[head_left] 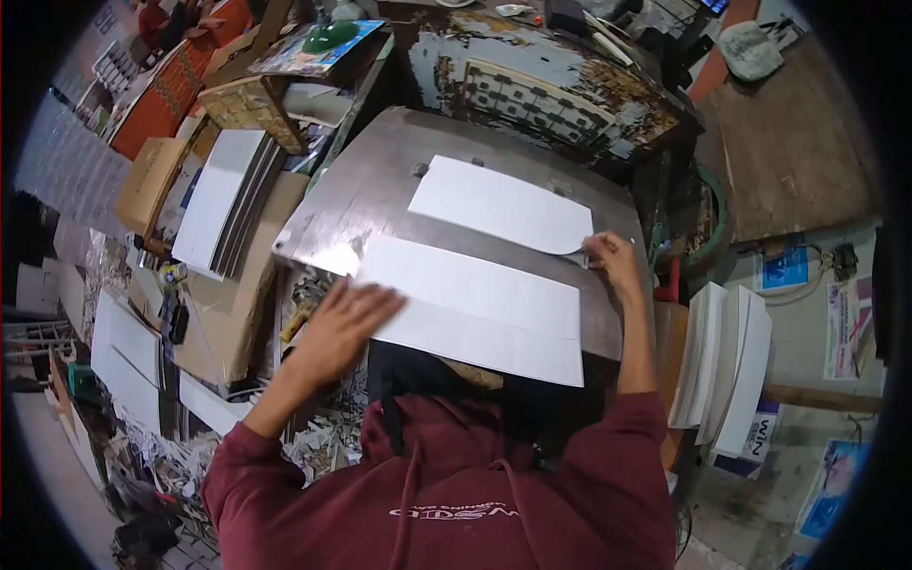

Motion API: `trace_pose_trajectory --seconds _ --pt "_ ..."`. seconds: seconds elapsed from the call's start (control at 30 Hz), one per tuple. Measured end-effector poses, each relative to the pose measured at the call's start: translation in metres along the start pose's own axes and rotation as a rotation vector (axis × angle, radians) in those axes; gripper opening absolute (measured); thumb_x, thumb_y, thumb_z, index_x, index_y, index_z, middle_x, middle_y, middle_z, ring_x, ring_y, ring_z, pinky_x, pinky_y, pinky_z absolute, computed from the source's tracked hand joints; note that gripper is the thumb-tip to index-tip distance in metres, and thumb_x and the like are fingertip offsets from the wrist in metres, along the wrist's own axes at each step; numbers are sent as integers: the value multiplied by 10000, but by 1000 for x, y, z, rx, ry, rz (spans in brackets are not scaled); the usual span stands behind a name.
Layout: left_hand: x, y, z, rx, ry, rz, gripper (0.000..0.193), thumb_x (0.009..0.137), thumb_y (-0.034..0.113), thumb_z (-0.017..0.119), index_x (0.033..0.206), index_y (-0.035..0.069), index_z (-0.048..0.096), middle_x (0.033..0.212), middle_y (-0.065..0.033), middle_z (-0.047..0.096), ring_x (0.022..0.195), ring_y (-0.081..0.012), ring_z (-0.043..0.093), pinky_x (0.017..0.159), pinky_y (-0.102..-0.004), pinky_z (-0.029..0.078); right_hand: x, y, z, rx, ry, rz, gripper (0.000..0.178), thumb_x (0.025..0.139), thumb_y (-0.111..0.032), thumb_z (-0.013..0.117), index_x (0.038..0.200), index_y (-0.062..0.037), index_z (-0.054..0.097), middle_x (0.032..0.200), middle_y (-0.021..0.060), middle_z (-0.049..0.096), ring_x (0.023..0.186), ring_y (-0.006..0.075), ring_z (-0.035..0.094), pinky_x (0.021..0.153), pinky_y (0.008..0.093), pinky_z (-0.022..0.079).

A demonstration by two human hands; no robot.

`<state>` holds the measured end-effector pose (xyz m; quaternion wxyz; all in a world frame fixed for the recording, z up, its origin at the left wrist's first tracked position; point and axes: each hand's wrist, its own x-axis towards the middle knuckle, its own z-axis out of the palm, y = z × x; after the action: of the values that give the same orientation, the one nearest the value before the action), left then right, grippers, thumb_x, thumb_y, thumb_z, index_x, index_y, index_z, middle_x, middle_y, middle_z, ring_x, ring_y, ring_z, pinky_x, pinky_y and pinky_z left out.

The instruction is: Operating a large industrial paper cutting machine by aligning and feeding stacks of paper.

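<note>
Two long white sheets of card or paper lie on a grey metal machine table [351, 157]. My right hand [613, 263] pinches the right corner of the far white sheet [503, 204], whose near edge bows up slightly there. The near white sheet [484, 304] has a lengthwise line across it; I cannot tell whether this is a crease or an overlap. At its left end rests my left hand [347, 323], fingers stretched out and a little blurred, gripping nothing.
On the left, a stack of white boards [223, 199] leans on a cardboard-covered surface. White sheets [727, 370] stand in a bundle at right. A worn, peeling machine housing [541, 90] borders the table's far side. Paper offcuts [323, 418] pile below left.
</note>
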<state>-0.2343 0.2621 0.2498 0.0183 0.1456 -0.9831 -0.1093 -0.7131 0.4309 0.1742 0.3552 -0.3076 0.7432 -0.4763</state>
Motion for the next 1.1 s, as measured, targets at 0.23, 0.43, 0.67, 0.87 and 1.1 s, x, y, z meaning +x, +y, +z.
trace_pose_trajectory --seconds 0.23,0.43,0.67,0.87,1.1 --pt "-75 -96 -69 435 547 -780 733 814 -115 410 1410 307 476 1439 -185 463 1328 -375 443 1040 -464 429 -1 -74 -27 -702 437 -184 910 720 -416 836 1450 -82 408 1382 214 483 1083 300 610 894 383 503" --pt "-142 -287 44 573 533 -969 639 938 101 480 1498 353 303 1433 -307 395 1291 -552 384 1042 -552 386 -95 -90 -74 -720 815 -302 656 848 -291 746 1401 -68 473 1360 213 493 1121 327 578 919 398 488" --pt "-149 -347 100 506 502 -1020 550 1007 360 417 1522 312 228 1500 -256 323 1371 -509 284 1092 -562 337 -268 22 -215 -1304 986 633 752 777 -466 747 1290 29 508 1316 246 525 1198 404 515 1008 473 422" --pt "-107 -363 88 203 166 -1384 774 920 670 344 1550 260 161 1581 -209 165 1446 -456 138 1081 -706 169 -364 58 -227 -1323 928 557 506 720 -263 830 1023 31 552 1073 225 596 1019 400 582 891 479 451" --pt "-36 -306 90 297 419 -911 772 928 510 552 1535 156 233 1551 -258 218 1442 -448 167 1146 -564 205 -369 76 -212 -1312 1127 418 442 753 -261 807 1020 4 574 995 173 615 938 374 591 810 447 468"
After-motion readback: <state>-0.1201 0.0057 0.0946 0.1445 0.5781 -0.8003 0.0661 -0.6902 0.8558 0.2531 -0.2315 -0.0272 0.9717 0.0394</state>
